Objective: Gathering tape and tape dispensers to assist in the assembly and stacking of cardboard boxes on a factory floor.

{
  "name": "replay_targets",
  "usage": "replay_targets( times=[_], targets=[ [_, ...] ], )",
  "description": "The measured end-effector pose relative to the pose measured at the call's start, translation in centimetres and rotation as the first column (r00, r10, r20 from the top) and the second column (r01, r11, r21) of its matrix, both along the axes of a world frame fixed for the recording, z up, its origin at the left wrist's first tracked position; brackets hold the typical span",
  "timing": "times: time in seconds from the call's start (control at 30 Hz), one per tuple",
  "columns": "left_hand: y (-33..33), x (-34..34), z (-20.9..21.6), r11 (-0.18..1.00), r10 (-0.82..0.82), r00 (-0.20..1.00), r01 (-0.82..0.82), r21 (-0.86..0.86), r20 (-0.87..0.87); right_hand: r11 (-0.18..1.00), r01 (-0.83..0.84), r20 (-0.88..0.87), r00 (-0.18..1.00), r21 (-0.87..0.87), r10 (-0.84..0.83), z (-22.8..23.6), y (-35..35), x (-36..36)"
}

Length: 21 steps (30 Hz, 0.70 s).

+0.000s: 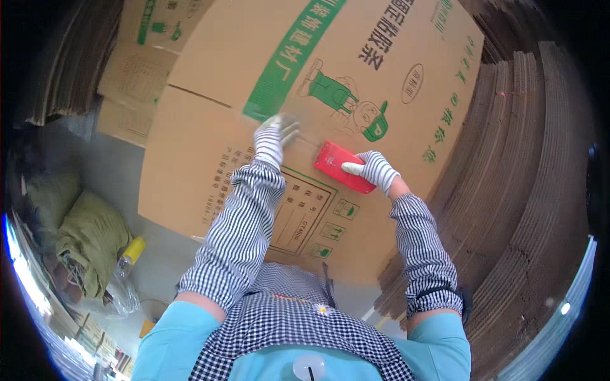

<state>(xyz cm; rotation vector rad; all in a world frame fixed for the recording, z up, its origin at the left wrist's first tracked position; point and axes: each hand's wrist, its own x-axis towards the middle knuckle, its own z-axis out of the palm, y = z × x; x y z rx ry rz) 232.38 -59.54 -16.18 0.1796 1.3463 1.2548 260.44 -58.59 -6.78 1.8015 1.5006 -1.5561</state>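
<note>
A large brown cardboard carton (210, 136) with green and black printing fills the middle of the view. My left hand (275, 136), in a white-and-striped glove, is at the carton's face beside a green printed band. Its fingers are stretched out and slightly blurred, and I see nothing held in them. To its right, my right hand (376, 171), in a matching glove, grips a flat red rectangular tool (337, 164) against the carton. The thumb lies over the tool's upper face. A thin seam line runs between the left fingers and the tool's far-left end.
Tall stacks of flattened cardboard (508, 190) stand along the right. More flat cardboard (79, 57) leans at the far left, beside other printed cartons (136, 86). Lower left, an olive-green sack (95, 232) and a yellow roll (133, 251) are on the grey floor (171, 247).
</note>
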Motion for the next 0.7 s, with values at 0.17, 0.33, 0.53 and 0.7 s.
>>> replay_targets(
  times=[0.17,0.33,0.53,0.7],
  targets=[
    [-0.3,1.9,-0.1,0.981,0.134,0.947,-0.084,-0.178,0.292,0.994,0.07,0.247,0.968,-0.086,-0.047,3.7,-4.4,13.0],
    [-0.4,1.1,0.2,0.98,0.097,0.938,-0.031,-0.196,0.334,0.941,-0.263,0.607,0.719,-0.214,0.339,4.5,-2.9,11.8],
    [5.0,-12.1,-4.8,0.992,0.115,0.889,-0.076,-0.105,0.443,0.767,-0.642,0.672,0.561,-0.016,0.483,3.4,-5.7,8.3],
    [0.6,-32.9,-6.1,0.873,0.394,0.471,-0.462,0.16,-0.79,0.86,-0.508,0.809,0.486,-0.046,0.33,8.1,-10.9,11.7]
  ],
)
